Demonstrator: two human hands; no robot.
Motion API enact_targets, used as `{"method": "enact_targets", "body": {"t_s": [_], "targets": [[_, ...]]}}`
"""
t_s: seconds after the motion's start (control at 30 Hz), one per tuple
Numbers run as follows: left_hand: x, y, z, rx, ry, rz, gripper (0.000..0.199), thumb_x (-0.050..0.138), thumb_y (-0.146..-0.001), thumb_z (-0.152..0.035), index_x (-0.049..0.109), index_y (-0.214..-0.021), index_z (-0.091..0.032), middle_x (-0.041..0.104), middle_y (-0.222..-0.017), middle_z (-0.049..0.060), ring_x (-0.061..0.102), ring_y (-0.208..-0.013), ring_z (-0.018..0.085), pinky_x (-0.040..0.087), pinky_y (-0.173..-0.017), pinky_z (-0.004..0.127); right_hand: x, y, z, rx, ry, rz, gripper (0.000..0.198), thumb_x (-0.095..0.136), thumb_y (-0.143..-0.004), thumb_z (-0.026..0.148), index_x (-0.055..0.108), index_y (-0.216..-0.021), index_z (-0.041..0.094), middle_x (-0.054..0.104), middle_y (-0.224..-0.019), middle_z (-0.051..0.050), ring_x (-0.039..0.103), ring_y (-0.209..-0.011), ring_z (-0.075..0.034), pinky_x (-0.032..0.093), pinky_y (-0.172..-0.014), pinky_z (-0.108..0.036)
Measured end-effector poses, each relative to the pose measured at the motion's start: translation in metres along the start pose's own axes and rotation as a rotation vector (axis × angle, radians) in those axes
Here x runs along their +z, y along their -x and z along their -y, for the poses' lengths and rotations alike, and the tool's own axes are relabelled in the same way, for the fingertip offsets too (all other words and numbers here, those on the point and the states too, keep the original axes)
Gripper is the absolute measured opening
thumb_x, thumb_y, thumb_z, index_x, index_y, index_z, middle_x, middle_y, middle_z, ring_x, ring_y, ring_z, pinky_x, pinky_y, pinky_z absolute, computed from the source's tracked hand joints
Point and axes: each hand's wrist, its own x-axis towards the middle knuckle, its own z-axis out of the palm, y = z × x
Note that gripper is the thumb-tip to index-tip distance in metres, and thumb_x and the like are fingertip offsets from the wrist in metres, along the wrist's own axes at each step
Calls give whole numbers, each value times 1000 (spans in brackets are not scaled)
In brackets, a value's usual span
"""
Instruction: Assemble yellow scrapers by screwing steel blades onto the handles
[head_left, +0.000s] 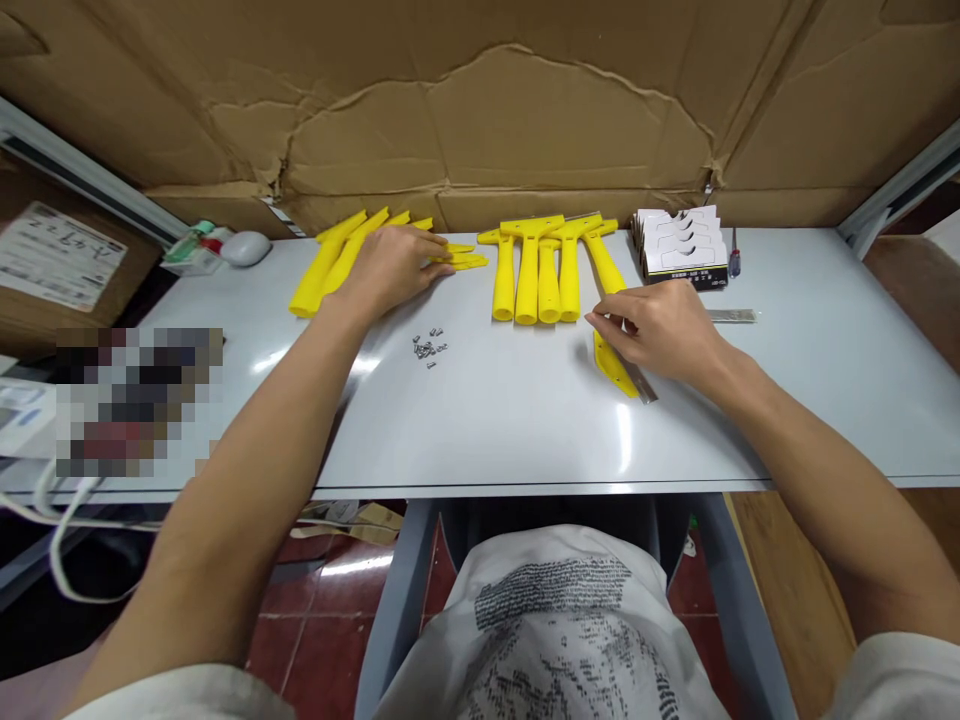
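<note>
My left hand [397, 265] reaches to the back of the table, its thumb and fingers closed around the near ends of thin yellow plastic strips [469, 260]. Yellow scraper handles [313, 285] lie beside and partly behind it. My right hand [664, 325] is closed in a pinch; whatever is between the fingertips is too small or hidden to make out. Just under it a yellow plastic strip [616, 372] lies with a metal blade [643, 384] along its side. The hand partly covers a tilted yellow scraper handle [606, 268]. More T-shaped scraper handles [527, 280] stand in a row between my hands.
Small screws [426, 349] lie loose at mid-table. Stacked printed cards [681, 248], a screwdriver [735, 258] and a metal strip [733, 316] are at right. A white mouse [246, 248] and a small clear box [193, 250] sit back left. A cardboard wall [487, 130] borders the back.
</note>
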Motion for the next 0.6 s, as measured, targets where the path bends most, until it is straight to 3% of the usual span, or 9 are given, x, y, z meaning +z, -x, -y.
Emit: {"method": "enact_targets", "body": {"t_s": [0.17, 0.37, 0.6], "targets": [[1, -1, -9, -55, -13, 0, 47, 67, -108, -48, 81, -144, -23, 80, -145, 17, 72, -138, 41, 53, -124, 61, 0, 0, 0, -6, -3, -1, 39, 53, -112, 38, 74, -85, 19, 78, -77, -5, 62, -66, -18, 22, -66, -34], [7, -4, -12, 2, 66, -30, 40, 66, -105, -40, 83, -137, -22, 80, -143, 16, 74, -133, 38, 54, -124, 58, 2, 0, 0, -4, -24, 21, 39, 54, -112, 39, 75, -87, 19, 79, -80, -6, 62, -67, -18, 22, -67, -35], [10, -2, -1, 58, 129, -102, 32, 70, -104, -43, 86, -125, -25, 82, -139, 13, 75, -132, 35, 55, -124, 56, 1, 0, 2, -9, -19, 26, 40, 52, -113, 40, 75, -86, 19, 78, -79, -5, 60, -66, -17, 22, -65, -35]]}}
